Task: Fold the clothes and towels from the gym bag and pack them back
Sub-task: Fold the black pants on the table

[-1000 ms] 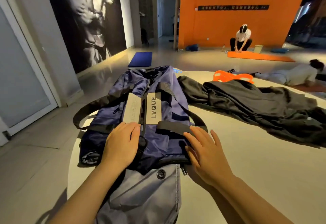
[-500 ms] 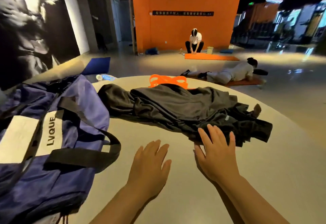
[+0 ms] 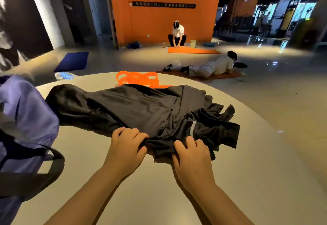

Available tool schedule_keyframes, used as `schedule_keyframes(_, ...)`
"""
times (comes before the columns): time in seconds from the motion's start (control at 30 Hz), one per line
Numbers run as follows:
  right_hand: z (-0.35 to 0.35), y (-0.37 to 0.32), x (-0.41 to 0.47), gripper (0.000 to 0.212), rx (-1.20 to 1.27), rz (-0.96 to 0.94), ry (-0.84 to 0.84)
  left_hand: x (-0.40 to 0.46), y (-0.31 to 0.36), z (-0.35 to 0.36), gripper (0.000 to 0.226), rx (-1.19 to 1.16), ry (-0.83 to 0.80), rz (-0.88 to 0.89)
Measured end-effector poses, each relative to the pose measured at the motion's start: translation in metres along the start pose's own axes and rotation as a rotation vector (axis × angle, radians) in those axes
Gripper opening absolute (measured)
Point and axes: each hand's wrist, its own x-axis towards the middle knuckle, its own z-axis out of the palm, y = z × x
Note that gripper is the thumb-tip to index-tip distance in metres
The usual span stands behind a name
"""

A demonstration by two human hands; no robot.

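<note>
Black garment (image 3: 141, 111): lay crumpled on round table (image 3: 247, 180), spread away from 2 hands. Left hand (image 3: 126, 147) and right hand (image 3: 192, 154) each gripped its near edge, fingers curled. Gym bag (image 3: 23, 118): left of garment.

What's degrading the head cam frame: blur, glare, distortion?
Head view: wide-angle bending curves the table edge and tilts the walls; the purple bag at the left edge is smeared by blur; the black clothes are so dark that folds barely read; bright reflections glare off the glossy floor at right; both hands are sharp.
</note>
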Motion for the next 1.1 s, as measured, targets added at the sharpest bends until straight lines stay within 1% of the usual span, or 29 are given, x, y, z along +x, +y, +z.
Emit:
schedule_keyframes(0.1, -0.015, 0.012, -0.016, 0.022, 0.027, -0.025, 0.035, -0.006, 0.004, -0.002, 0.014, -0.024, 0.063, 0.099)
schedule_keyframes(0.17, -0.027, 0.020, -0.029, 0.010, 0.035, -0.046, 0.039, -0.013, 0.011, -0.009, 0.027, -0.068, 0.069, 0.091)
schedule_keyframes(0.23, -0.042, 0.027, -0.045, 0.013, 0.070, -0.047, -0.021, -0.023, 0.015, -0.014, 0.037, -0.053, 0.086, 0.057)
schedule_keyframes(0.27, -0.050, 0.030, -0.054, 0.014, 0.097, -0.037, -0.060, -0.028, 0.015, -0.017, 0.038, -0.038, 0.093, 0.045)
schedule_keyframes(0.33, -0.067, 0.035, -0.071, 0.014, 0.157, -0.034, -0.138, -0.037, 0.012, -0.020, 0.032, -0.018, 0.119, 0.102)
schedule_keyframes(0.37, -0.076, 0.037, -0.078, 0.016, 0.187, -0.035, -0.188, -0.042, 0.012, -0.019, 0.025, -0.010, 0.146, 0.161)
schedule_keyframes(0.4, -0.086, 0.040, -0.083, 0.020, 0.225, -0.033, -0.245, -0.048, 0.013, -0.021, 0.014, -0.020, 0.160, 0.225)
schedule_keyframes(0.43, -0.096, 0.042, -0.087, 0.026, 0.281, -0.019, -0.309, -0.055, 0.016, -0.025, 0.016, -0.049, 0.177, 0.273)
schedule_keyframes(0.5, -0.116, 0.043, -0.091, 0.038, 0.450, 0.037, -0.397, -0.073, 0.027, -0.036, 0.046, -0.128, 0.136, 0.303)
schedule_keyframes(0.53, -0.124, 0.041, -0.094, 0.050, 0.535, 0.062, -0.410, -0.084, 0.034, -0.044, 0.051, -0.166, 0.123, 0.309)
schedule_keyframes(0.6, -0.133, 0.031, -0.098, 0.079, 0.617, 0.080, -0.449, -0.107, 0.050, -0.059, 0.042, -0.251, 0.094, 0.337)
schedule_keyframes(0.63, -0.135, 0.023, -0.099, 0.088, 0.610, 0.070, -0.492, -0.119, 0.057, -0.064, 0.035, -0.272, 0.088, 0.365)
schedule_keyframes(0.7, -0.135, 0.006, -0.103, 0.092, 0.530, 0.002, -0.575, -0.141, 0.070, -0.075, 0.022, -0.276, 0.075, 0.417)
schedule_keyframes(0.77, -0.133, -0.009, -0.107, 0.087, 0.401, -0.075, -0.635, -0.158, 0.076, -0.085, 0.014, -0.303, 0.058, 0.443)
schedule_keyframes(0.8, -0.131, -0.016, -0.110, 0.084, 0.330, -0.104, -0.650, -0.164, 0.075, -0.091, 0.016, -0.319, 0.058, 0.431)
schedule_keyframes(0.87, -0.128, -0.025, -0.119, 0.084, 0.222, -0.131, -0.634, -0.170, 0.065, -0.099, 0.024, -0.342, 0.076, 0.347)
schedule_keyframes(0.93, -0.128, -0.026, -0.124, 0.089, 0.215, -0.081, -0.585, -0.169, 0.048, -0.102, 0.040, -0.318, 0.061, 0.232)
schedule_keyframes(1.0, -0.126, -0.019, -0.123, 0.094, 0.219, 0.006, -0.533, -0.162, 0.032, -0.102, 0.061, -0.245, -0.072, 0.116)
schedule_keyframes(1.1, -0.118, -0.011, -0.115, 0.101, 0.143, 0.114, -0.474, -0.146, 0.016, -0.090, 0.089, -0.146, -0.305, -0.027)
